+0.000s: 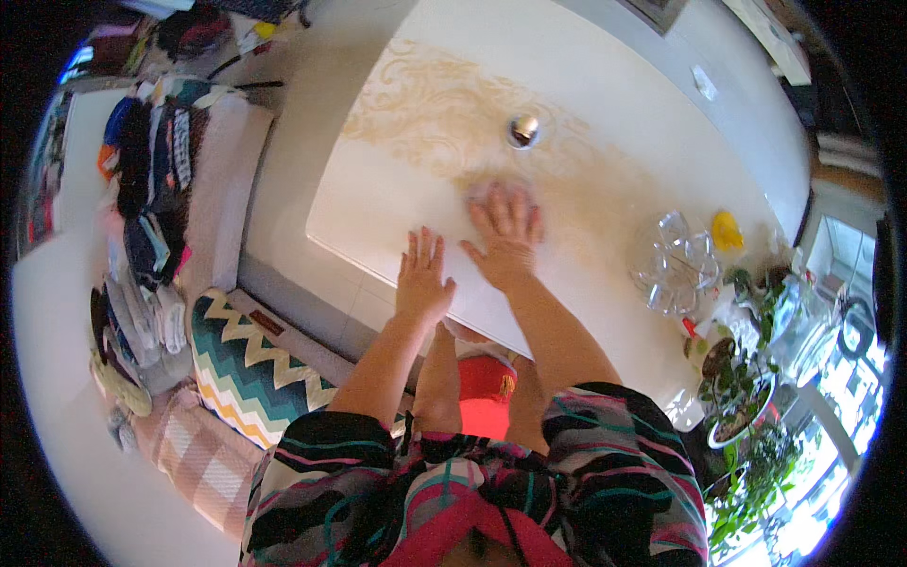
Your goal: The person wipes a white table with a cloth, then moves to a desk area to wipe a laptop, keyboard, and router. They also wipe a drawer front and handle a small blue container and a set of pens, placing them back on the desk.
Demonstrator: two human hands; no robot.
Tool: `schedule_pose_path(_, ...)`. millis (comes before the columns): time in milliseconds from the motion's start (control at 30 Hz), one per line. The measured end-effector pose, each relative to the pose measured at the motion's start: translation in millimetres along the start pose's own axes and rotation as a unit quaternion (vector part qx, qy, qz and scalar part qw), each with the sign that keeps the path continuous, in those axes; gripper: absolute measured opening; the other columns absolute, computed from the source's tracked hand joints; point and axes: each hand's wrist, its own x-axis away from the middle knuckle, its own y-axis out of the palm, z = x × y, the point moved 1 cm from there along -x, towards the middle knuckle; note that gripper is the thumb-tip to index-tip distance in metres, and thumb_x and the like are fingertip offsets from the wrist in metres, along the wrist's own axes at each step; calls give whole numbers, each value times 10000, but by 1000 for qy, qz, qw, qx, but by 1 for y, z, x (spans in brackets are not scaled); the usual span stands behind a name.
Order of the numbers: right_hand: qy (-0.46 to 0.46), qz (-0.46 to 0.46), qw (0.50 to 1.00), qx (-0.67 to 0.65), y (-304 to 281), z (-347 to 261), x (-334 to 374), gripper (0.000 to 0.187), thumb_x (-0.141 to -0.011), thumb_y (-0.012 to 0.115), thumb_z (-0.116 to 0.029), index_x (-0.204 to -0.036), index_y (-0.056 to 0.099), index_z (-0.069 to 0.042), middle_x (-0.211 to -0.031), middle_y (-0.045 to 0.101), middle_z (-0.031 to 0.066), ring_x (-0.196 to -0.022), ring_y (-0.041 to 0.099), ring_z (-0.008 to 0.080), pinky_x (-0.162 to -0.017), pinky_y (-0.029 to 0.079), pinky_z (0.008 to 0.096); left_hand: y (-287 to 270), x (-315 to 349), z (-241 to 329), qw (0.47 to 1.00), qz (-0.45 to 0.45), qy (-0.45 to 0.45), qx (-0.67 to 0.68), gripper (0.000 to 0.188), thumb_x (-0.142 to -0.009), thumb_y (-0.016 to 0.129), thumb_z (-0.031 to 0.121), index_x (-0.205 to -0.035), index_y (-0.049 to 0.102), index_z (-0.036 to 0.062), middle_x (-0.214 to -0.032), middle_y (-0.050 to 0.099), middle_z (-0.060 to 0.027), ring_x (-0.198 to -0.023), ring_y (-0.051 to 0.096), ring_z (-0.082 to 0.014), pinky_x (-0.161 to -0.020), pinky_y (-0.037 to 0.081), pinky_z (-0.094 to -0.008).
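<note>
My right hand lies palm down on a white table with a tan scroll pattern. Its fingers are spread, and their tips look smeared by motion. A pale, blurred patch shows around those fingertips; whether anything thin lies under them I cannot tell. At the table's near edge, my left hand rests flat with its fingers stretched out, holding nothing. Just beyond the right fingertips sits a small shiny round metal piece. Farther right on the tabletop stands a cluster of clear glassware.
A yellow object is beside the glassware, and potted plants crowd the right side. Leftward, a sofa carries piled clothes and a zigzag-patterned cushion. Something red is between my legs, below the table edge.
</note>
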Motion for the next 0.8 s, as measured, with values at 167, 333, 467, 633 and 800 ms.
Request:
schedule_pose_path(167, -56, -58, 996, -22, 1, 11, 54, 675, -943, 574, -557, -1556, 382, -349, -1693, 174, 23, -1563, 70, 342, -1218, 35, 639, -10, -3, -1, 998, -16, -2, -60, 901, -857, 715, 218, -1594, 232, 28, -1679, 66, -232, -1549, 69, -430, -1244, 193, -510)
schedule_pose_path(333, 79, -33, 996, 30, -16, 75, 148, 724, -858, 696, -525, -1511, 449, -330, -1665, 242, 57, -1532, 129, 411, -1199, 63, 665, -14, 0, 19, 997, -50, 2, -65, 957, -835, 742, 248, -1598, 211, 19, -1680, 29, -238, -1554, 45, -417, -1253, 194, -445)
schedule_pose_path(467, 201, -5, 977, 76, -26, 127, 228, 779, -853, 684, -562, -1529, 418, -282, -1637, 261, 129, -1532, 100, 437, -1185, 78, 689, -18, 0, 19, 991, -78, -7, -105, 1027, -821, 750, 267, -1614, 140, 32, -1682, 6, -234, -1556, 35, -413, -1261, 176, -411)
schedule_pose_path(633, 387, 106, 910, 107, -6, 163, 311, 911, -873, 675, -556, -1612, 262, -218, -1697, 76, 176, -1542, 27, 472, -1198, 82, 649, -14, -2, 23, 990, -75, -9, -121, 1044, -803, 756, 265, -1613, 142, 32, -1677, 10, -248, -1556, 37, -407, -1265, 164, -400)
schedule_pose_path(800, 356, 203, 908, -89, 19, 100, 238, 869, -820, 716, -496, -1570, 373, -222, -1675, 203, 138, -1532, 109, 451, -1200, 86, 644, -7, -4, 28, 988, -67, -11, -135, 1050, -786, 758, 270, -1605, 156, 9, -1667, 49, -273, -1547, 76, -431, -1265, 159, -410)
